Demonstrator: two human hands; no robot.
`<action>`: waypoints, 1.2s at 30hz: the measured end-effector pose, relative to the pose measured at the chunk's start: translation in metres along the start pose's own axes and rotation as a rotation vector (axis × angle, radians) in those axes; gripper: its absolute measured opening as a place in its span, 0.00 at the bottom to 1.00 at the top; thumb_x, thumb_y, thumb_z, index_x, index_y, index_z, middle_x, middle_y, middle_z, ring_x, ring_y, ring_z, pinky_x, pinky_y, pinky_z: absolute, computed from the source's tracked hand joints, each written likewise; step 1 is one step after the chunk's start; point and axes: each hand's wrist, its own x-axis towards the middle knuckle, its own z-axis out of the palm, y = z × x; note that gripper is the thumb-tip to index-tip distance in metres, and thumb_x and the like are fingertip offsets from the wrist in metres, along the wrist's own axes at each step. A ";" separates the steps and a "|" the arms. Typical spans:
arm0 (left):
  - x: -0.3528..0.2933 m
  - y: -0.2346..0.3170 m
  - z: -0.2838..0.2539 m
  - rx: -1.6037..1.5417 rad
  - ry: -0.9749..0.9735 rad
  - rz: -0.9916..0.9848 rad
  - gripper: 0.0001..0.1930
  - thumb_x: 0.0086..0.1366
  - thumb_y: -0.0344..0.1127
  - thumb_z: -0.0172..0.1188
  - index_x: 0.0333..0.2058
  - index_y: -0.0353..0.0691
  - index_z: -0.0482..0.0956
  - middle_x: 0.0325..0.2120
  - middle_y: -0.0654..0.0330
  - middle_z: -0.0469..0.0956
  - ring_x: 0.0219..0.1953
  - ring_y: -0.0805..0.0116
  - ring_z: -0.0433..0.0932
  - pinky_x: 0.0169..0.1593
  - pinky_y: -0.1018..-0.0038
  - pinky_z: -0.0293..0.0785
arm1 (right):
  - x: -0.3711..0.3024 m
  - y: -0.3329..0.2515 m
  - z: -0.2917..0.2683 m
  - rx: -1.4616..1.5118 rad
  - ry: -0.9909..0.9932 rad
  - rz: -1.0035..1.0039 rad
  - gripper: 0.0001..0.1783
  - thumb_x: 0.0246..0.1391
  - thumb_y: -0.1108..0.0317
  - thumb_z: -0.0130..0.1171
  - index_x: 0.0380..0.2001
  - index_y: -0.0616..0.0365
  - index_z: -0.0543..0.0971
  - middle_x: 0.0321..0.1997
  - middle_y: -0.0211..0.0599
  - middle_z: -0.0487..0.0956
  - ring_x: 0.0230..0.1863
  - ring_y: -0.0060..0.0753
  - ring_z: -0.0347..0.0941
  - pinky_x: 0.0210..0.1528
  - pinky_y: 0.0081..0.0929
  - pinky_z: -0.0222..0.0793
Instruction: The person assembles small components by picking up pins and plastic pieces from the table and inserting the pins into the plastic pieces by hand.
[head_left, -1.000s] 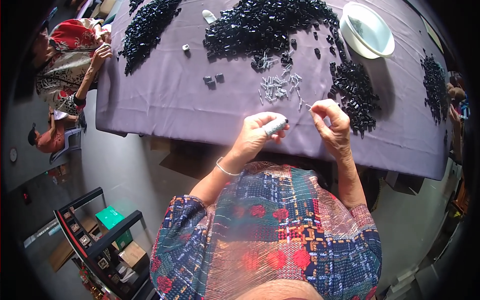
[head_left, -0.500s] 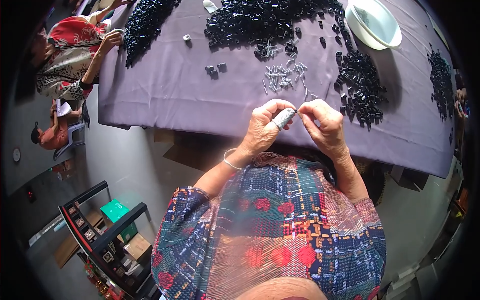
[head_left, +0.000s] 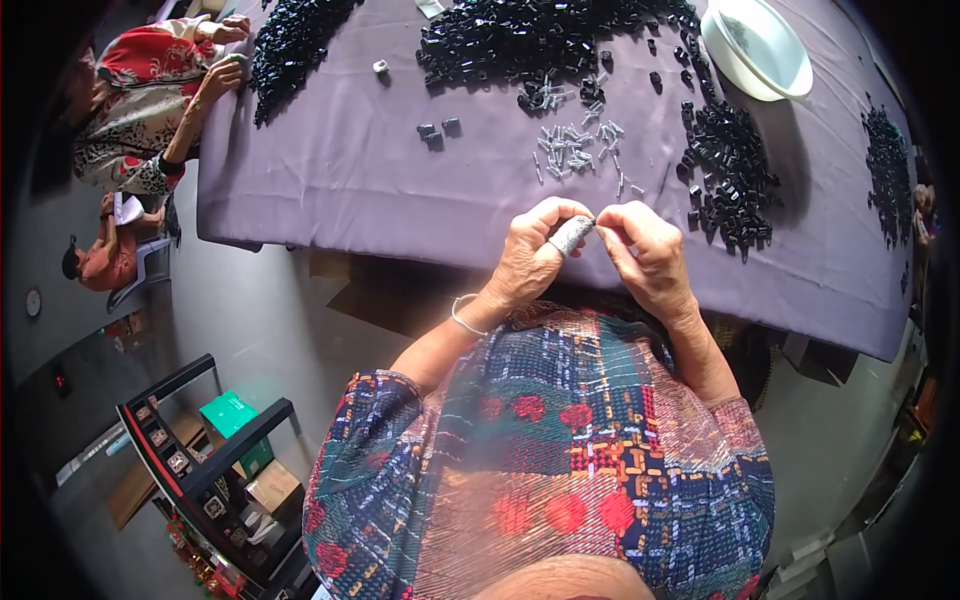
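Close together at the table's near edge, both my hands pinch at one spot. My left hand (head_left: 530,255) has a grey wrapping (head_left: 571,236) round one digit, and its fingertips are closed on a small black piece (head_left: 593,222). Bent inward, my right hand (head_left: 648,252) has thumb and finger pressed together at the same piece; whether it grips that piece or a thinner part is too small to tell. Just beyond the hands lies a loose group of small clear-and-silver pins (head_left: 568,148). A heap of small black plastic parts (head_left: 737,180) is right of them.
A larger black heap (head_left: 510,45) covers the far middle of the purple tablecloth (head_left: 330,150). At far right stands a white basin (head_left: 757,50). Several black pieces (head_left: 436,132) and a small white object (head_left: 380,67) lie left. Another person (head_left: 150,90) works beside a further heap (head_left: 290,60).
My hands stay pinched together in nearly the same place. The table shifts slightly rightward in view. At left, the other person's second hand has come down nearer the heap.
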 end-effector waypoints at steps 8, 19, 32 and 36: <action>-0.001 -0.002 0.001 -0.075 -0.017 0.013 0.07 0.66 0.31 0.53 0.37 0.35 0.76 0.27 0.67 0.75 0.28 0.81 0.72 0.33 0.82 0.72 | -0.002 0.002 0.002 -0.003 0.043 -0.051 0.07 0.46 0.80 0.57 0.32 0.62 0.75 0.29 0.41 0.75 0.29 0.38 0.75 0.32 0.29 0.70; -0.004 -0.014 0.007 -0.259 -0.040 0.007 0.08 0.66 0.33 0.54 0.36 0.34 0.76 0.28 0.65 0.76 0.27 0.80 0.73 0.32 0.82 0.71 | -0.004 0.012 0.010 0.081 0.049 0.011 0.06 0.48 0.77 0.58 0.32 0.62 0.76 0.28 0.42 0.77 0.29 0.39 0.76 0.32 0.28 0.71; 0.004 -0.026 -0.003 -0.468 -0.012 -0.135 0.08 0.63 0.33 0.58 0.38 0.36 0.76 0.31 0.64 0.77 0.28 0.75 0.75 0.35 0.79 0.72 | -0.019 0.052 -0.086 -0.656 0.137 -0.011 0.13 0.37 0.75 0.65 0.31 0.54 0.78 0.33 0.31 0.74 0.38 0.35 0.68 0.43 0.32 0.62; 0.004 -0.023 -0.001 -0.480 -0.026 -0.129 0.08 0.62 0.32 0.58 0.38 0.35 0.76 0.31 0.63 0.77 0.29 0.75 0.75 0.36 0.77 0.73 | -0.019 0.061 -0.075 -0.766 0.088 -0.097 0.14 0.36 0.71 0.66 0.31 0.51 0.78 0.34 0.26 0.73 0.41 0.32 0.67 0.47 0.34 0.55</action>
